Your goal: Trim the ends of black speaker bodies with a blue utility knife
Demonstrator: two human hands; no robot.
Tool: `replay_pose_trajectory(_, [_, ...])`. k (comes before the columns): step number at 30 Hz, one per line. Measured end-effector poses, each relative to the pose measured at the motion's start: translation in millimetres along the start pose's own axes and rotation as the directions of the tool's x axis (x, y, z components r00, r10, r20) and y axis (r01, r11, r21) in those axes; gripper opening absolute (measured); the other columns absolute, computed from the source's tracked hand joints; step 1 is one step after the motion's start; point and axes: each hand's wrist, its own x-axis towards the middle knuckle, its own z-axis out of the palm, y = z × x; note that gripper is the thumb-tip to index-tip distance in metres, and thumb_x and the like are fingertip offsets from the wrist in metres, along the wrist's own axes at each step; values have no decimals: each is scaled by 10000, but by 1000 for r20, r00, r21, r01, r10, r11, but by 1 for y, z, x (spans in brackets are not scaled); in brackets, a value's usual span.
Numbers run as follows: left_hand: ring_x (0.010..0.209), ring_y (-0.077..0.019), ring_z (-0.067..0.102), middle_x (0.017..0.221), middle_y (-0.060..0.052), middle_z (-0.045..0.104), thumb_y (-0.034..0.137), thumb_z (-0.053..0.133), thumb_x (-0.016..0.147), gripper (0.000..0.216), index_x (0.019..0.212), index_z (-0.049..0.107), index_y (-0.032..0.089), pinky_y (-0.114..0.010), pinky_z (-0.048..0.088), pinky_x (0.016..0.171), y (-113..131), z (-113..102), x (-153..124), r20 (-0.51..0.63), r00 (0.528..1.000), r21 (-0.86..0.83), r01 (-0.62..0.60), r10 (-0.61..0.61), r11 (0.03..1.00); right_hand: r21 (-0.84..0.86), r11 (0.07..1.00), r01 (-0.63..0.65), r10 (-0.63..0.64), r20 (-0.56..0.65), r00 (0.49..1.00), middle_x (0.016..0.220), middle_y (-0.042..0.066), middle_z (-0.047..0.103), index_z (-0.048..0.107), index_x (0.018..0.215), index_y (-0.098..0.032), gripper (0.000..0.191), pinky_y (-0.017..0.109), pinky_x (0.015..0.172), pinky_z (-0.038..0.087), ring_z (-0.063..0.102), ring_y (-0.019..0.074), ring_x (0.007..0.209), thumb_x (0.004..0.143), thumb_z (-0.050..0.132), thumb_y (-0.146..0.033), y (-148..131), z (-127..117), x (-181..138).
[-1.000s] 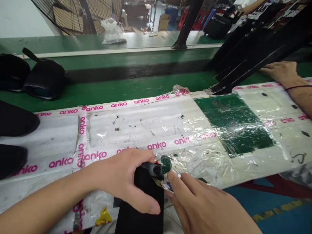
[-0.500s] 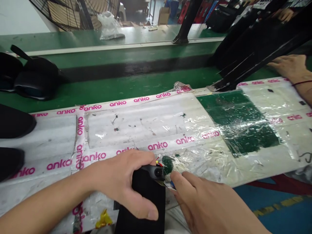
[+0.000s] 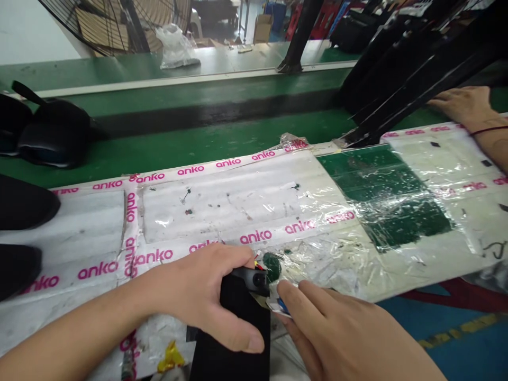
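My left hand (image 3: pixel 198 296) is wrapped over the upper end of a flat black object (image 3: pixel 246 338), its thumb lying along the near face. A dark grey plastic piece (image 3: pixel 257 279) with a round hole sits at that end. Thin red and yellow wires (image 3: pixel 259 265) poke out beside my left fingertips. My right hand (image 3: pixel 341 328) pinches a small white and blue piece (image 3: pixel 279 305) against the end of the black object, close to the grey piece. What this small piece is I cannot make out, as my fingers cover most of it.
A work board (image 3: pixel 222 206) covered with clear film and pink-printed tape lies under my hands. Dark rounded items (image 3: pixel 55 132) stand at the left. A slanted black post (image 3: pixel 381 116) rises at the right, near another person's hand (image 3: pixel 464 103). A yellow scrap (image 3: pixel 170 357) lies near me.
My left thumb has shifted slightly to the right. More of the white and blue piece shows at my right fingertips. The view has moved a little.
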Motion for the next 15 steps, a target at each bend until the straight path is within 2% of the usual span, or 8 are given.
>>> replay_pose_trajectory(7, [604, -113, 433, 695, 62, 544, 471, 912, 619, 462, 792, 574, 209, -209, 310, 492, 0, 0, 1, -6, 1000, 3, -12, 12, 1000, 3, 1000, -15, 15, 1, 1000, 742, -41, 609, 486, 1170, -233, 345, 325, 417, 360, 641, 183, 503, 875, 449, -59, -5, 1, 4])
replay_pose_trajectory(15, [599, -119, 437, 686, 59, 501, 545, 880, 634, 494, 776, 539, 217, -221, 318, 484, -3, 0, 2, -17, 999, 57, -36, 37, 998, 26, 999, -45, 44, 12, 999, 724, -49, 600, 490, 1136, -255, 257, 335, 363, 343, 614, 183, 451, 931, 436, -110, -4, 2, 2])
